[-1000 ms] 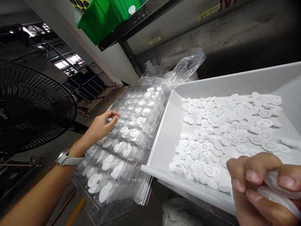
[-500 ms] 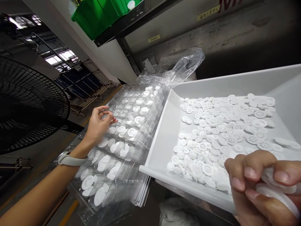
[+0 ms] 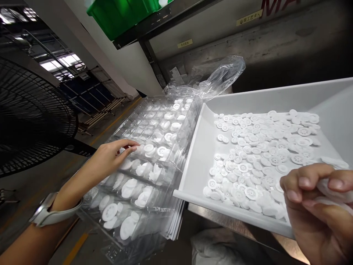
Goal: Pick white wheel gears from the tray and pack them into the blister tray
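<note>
Head view: the right hand (image 3: pixel 309 198) clenches light, stiff white plastic discs (image 3: pixel 332 189) by their rims; the left hand (image 3: pixel 109 158), above a clear plastic blister tray (image 3: pixel 146 123), has a grip I can't quite tell.

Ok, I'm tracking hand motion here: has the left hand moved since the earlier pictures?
Yes. Against the clear plastic blister tray, the left hand has shifted down the view, its fingertips now level with the row of white plastic discs.
</note>
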